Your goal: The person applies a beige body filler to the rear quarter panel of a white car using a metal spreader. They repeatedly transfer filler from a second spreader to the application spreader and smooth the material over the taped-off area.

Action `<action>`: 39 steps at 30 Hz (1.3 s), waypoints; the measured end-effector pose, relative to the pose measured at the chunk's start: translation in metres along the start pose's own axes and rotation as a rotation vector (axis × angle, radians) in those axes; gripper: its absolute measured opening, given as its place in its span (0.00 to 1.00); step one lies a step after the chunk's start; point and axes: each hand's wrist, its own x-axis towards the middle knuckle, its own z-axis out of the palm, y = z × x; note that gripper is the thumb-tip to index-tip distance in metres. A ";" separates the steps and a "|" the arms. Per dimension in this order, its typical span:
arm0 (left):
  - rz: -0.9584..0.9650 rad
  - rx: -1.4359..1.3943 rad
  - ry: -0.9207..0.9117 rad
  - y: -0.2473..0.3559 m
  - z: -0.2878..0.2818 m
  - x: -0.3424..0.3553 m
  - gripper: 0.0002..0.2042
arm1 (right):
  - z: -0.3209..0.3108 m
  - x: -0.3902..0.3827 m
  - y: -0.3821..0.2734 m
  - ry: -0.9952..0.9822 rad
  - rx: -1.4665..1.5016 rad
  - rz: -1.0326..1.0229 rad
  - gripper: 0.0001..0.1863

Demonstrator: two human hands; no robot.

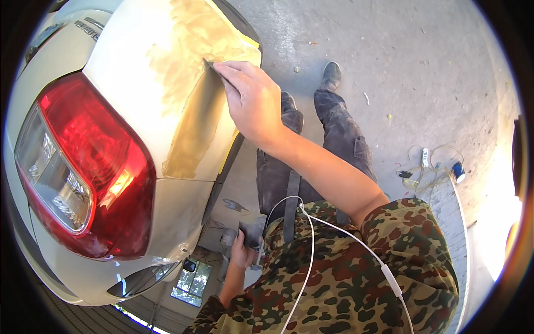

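Observation:
My right hand point(253, 103) is closed in a pinch on a thin, dark putty spreader point(209, 64), most of it hidden by my fingers. Its edge meets the rear side panel of a white car point(125, 33). Tan filler point(194, 131) covers that panel in a smeared patch, with a long strip running down toward the panel seam. Lower down, beside the bumper, my left hand point(240, 255) grips a flat, dark grey putty board point(253, 228). Some of the left fingers are hidden behind the board.
The car's red and clear tail light point(105, 167) sits left of the filler. Yellow tape point(250, 41) edges the wheel arch. My legs stand on the concrete floor point(411, 61). Tangled cords point(434, 172) and a small blue can point(458, 171) lie at right. A white cable point(356, 238) hangs over my chest.

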 end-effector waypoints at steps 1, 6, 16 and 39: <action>0.010 0.012 -0.008 0.002 0.002 0.000 0.23 | -0.001 -0.003 -0.001 0.004 0.011 0.018 0.12; 0.052 0.009 -0.060 0.007 0.012 0.002 0.23 | -0.010 0.013 0.019 0.023 -0.003 0.144 0.11; 0.057 0.013 -0.072 0.002 0.002 0.005 0.24 | -0.007 -0.002 0.016 -0.026 0.080 0.120 0.12; 0.040 0.079 -0.045 0.000 0.002 0.001 0.26 | -0.005 -0.004 0.018 0.009 0.129 -0.028 0.13</action>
